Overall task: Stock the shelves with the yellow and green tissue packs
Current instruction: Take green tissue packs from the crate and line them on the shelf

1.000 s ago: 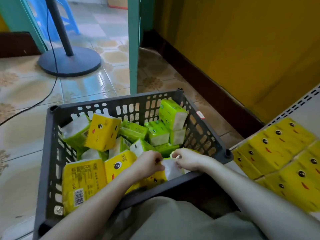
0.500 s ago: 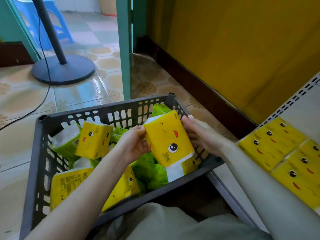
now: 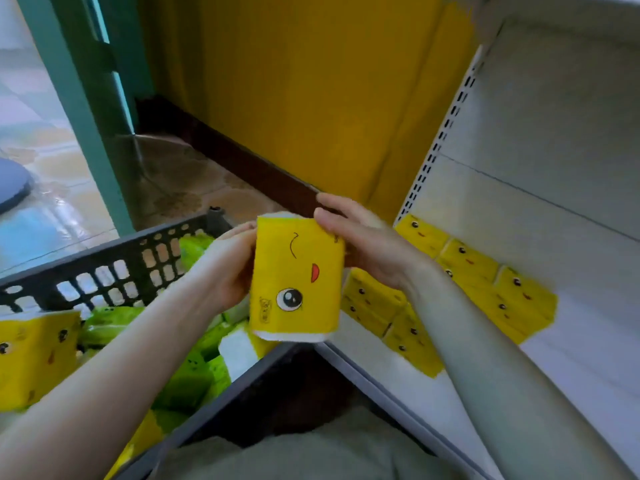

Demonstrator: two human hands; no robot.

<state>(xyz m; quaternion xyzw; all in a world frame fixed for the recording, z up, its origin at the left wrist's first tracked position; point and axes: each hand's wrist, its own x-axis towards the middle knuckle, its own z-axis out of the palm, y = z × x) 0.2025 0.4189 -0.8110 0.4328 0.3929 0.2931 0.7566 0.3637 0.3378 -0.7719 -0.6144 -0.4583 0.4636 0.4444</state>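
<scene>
Gripping a yellow pack [image 3: 297,277] from both sides, the left hand [image 3: 227,268] and right hand [image 3: 369,244] curl their fingers round its edges, holding it above the crate [image 3: 104,268] rim, beside the shelf [image 3: 571,358] where yellow packs [image 3: 485,292] already lie in rows.

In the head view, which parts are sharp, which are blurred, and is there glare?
Head view: the held yellow pack is fairly sharp; the basket and green packs show motion blur; the shelved yellow packs look soft; daylight glares on the floor tiles.
</scene>
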